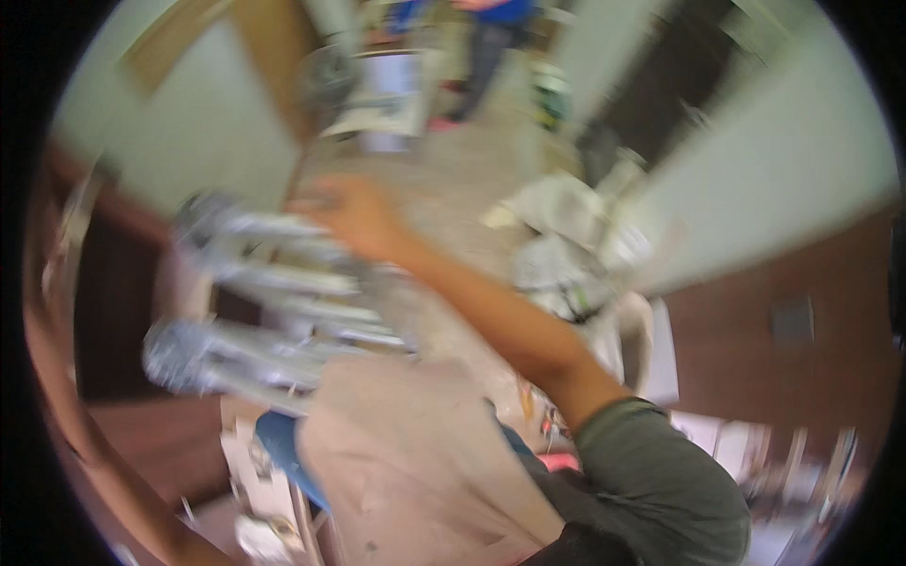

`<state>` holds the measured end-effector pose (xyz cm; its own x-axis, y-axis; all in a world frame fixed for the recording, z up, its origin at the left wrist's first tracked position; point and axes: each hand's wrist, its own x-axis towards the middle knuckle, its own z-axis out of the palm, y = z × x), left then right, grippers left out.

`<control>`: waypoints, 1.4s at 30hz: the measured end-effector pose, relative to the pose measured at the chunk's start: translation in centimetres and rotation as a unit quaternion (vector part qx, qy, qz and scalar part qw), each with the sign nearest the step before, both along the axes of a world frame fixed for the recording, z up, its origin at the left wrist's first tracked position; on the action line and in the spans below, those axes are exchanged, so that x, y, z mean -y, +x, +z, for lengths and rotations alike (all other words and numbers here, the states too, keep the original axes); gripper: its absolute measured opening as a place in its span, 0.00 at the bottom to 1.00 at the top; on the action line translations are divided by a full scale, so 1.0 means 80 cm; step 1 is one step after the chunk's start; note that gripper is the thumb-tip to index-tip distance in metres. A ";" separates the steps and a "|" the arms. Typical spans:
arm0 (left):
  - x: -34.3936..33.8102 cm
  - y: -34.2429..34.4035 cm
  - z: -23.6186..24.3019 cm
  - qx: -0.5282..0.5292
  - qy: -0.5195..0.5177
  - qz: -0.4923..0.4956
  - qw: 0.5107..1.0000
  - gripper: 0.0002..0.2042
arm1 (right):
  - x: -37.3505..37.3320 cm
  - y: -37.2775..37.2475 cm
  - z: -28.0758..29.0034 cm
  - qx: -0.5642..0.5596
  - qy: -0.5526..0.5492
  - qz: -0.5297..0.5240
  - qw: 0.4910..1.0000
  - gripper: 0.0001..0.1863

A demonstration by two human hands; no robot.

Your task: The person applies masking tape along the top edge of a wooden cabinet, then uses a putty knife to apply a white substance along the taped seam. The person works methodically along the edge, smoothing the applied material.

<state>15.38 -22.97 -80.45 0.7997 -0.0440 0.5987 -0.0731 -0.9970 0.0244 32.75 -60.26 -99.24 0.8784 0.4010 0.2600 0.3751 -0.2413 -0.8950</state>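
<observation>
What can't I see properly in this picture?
In the head view:
Right hand: motion blur hides whether its fingers hold anything.
Left hand: can't be made out; the left forearm fades into the dark left rim.
Silvery bars: too blurred to tell what they belong to.
Person at the back: upper body cut off by the top edge.

right fingers (338,186) blurred, grip unclear

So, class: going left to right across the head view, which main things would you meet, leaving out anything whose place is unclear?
Left forearm → pale slatted frame with wrapped ends → whitish heap → small grey square on the brown surface.
</observation>
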 end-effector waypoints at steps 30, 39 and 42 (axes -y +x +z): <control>0.343 -0.081 -0.332 -0.441 -0.525 0.047 0.727 0.23 | 0.888 -0.639 -0.394 -0.417 0.239 -0.875 -0.062 0.57; 0.348 -0.086 -0.340 -0.436 -0.529 0.051 0.726 0.23 | 0.883 -0.667 -0.427 -0.311 0.334 -0.886 -0.085 0.48; 0.328 -0.098 -0.334 -0.411 -0.540 0.048 0.733 0.23 | 0.878 -0.657 -0.448 -0.324 0.273 -0.906 0.009 0.42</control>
